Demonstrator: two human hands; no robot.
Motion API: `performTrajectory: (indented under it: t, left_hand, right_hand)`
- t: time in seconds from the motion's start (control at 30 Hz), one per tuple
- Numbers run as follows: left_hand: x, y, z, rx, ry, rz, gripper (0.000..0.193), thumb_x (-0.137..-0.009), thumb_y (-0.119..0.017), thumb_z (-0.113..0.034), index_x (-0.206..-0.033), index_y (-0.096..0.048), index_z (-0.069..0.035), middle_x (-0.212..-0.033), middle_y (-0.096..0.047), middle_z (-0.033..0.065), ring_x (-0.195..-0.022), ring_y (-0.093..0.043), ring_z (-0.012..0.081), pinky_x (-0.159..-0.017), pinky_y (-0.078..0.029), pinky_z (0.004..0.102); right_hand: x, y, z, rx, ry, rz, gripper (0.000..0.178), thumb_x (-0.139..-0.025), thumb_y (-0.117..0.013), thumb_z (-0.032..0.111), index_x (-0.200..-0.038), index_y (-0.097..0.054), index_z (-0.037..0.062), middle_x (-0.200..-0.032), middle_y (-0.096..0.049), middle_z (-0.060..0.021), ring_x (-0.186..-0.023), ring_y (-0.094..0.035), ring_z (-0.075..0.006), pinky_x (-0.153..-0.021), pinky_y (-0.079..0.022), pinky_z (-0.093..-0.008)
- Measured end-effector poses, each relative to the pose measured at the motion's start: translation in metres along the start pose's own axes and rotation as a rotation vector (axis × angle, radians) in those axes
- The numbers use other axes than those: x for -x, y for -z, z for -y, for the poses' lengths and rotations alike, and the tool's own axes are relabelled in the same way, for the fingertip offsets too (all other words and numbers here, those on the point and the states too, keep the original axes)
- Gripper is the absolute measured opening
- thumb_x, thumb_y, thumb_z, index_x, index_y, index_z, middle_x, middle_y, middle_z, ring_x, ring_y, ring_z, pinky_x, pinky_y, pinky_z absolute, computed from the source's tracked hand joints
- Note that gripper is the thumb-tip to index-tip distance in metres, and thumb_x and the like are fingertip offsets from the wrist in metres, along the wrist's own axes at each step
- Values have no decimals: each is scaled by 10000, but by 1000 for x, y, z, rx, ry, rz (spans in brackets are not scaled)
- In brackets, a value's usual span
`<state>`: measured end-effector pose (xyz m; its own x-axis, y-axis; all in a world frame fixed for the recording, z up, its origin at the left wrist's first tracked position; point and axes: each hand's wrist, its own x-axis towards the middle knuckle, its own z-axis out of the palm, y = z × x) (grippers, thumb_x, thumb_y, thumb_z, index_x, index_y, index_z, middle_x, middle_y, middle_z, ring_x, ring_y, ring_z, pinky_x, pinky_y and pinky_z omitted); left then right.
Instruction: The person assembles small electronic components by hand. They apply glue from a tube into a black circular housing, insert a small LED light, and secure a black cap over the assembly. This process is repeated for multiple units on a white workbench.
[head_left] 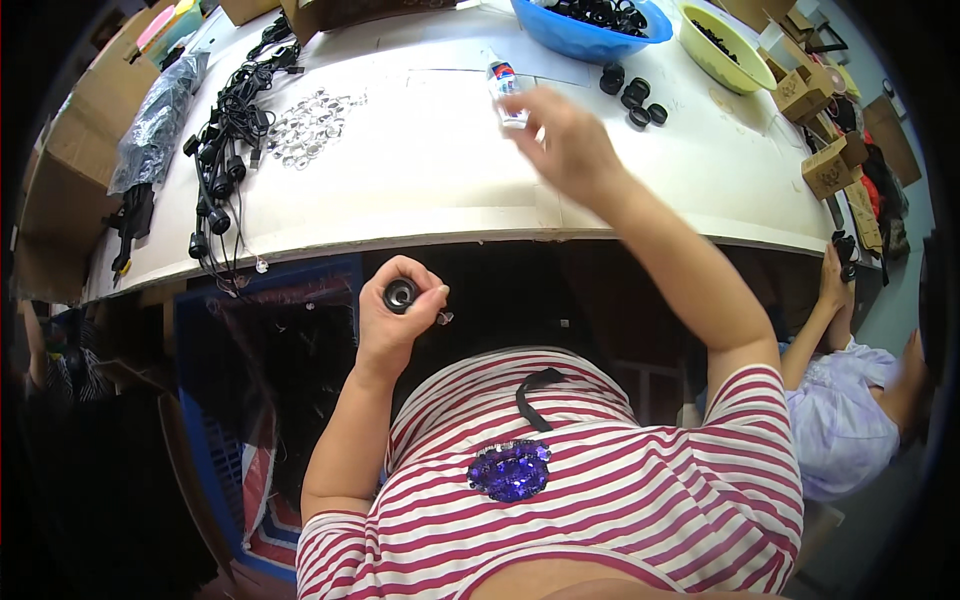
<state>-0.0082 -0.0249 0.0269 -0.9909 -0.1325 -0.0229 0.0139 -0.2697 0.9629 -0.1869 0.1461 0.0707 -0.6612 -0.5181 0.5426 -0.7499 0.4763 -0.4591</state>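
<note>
My left hand point(398, 318) is closed around a black round part point(400, 294) with a hole in its end, held in front of the table edge. A small pale bit pokes out below its fingers, too small to name. Over the table, my right hand point(570, 145) is at a small clear bottle point(504, 78) with a red, white and blue label. One fingertip overlaps the bottle's lower part, while the thumb stands apart from the fingers. The hand is slightly blurred, so I cannot tell whether it touches the bottle.
Black cables point(228, 140) and clear rings point(310, 128) lie on the left of the white table point(420, 190). Black caps point(636, 95), a blue basin point(590, 42) and a yellow basin point(725, 60) are at the far right. Another person point(845, 420) sits right; a blue crate point(215, 440) stands below left.
</note>
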Motion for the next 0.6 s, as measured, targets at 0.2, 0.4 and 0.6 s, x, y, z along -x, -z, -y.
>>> performTrajectory:
  t: [0.2, 0.4, 0.6]
  left_hand:
    - [1, 6, 25, -69, 93, 71, 259, -683, -688, 31, -808, -489, -77, -722, -545, 14, -658, -503, 52, -596, -416, 185]
    - [-5, 12, 23, -135, -31, -90, 196, -720, -689, -39, -849, -542, -47, -742, -532, 2, -674, -500, 63, -620, -410, 191]
    - [-8, -11, -17, -145, 37, -27, 248, -746, -685, -75, -952, -593, 30, -837, -604, 41, -737, -548, 68, -683, -439, 193]
  right_hand:
    - [-64, -23, -60, 252, -379, 122, 344, -730, -682, 268, -977, -603, 43, -895, -642, -107, -758, -631, -233, -679, -489, -327]
    - [-53, -18, -27, -353, -492, 306, 268, -756, -677, 234, -853, -619, -8, -666, -574, -27, -582, -507, -75, -535, -412, -224]
    - [32, 1, 62, -874, -456, 158, 207, -798, -652, 175, -876, -602, -11, -732, -619, -36, -649, -582, -74, -571, -477, -199]
